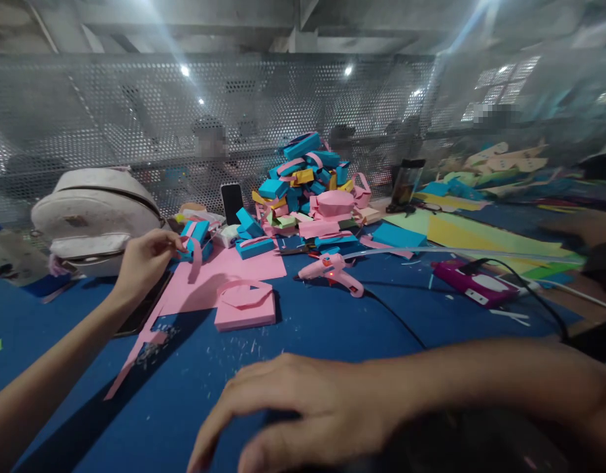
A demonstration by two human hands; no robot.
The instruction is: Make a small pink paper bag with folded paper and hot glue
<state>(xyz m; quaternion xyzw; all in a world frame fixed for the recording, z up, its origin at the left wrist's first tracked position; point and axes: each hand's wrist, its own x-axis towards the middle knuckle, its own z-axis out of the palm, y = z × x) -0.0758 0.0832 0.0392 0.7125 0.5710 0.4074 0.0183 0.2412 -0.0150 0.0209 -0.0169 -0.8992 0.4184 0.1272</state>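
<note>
Centrally, across a blue tabletop [327,332], two bare hands reach in from either side. The left hand [148,259] is narrowed to a pinch at the edge of a small blue paper box [200,231], from which a pink strip [196,261] hangs; whether the fingers grip the box or the strip, I cannot tell. This box is beyond the left part of a pink sheet [254,266], near a white backpack [96,203]. The right hand [303,407], nearest the viewer, is loosely curved, thumb apart from the fingers, with nothing visible in it. Between the hands and farther back sits a pink paper bag [246,315]; to its right lies a pink glue gun [327,268]. Behind rises a heap of folded paper pieces [307,177], mostly blue and pink.
</note>
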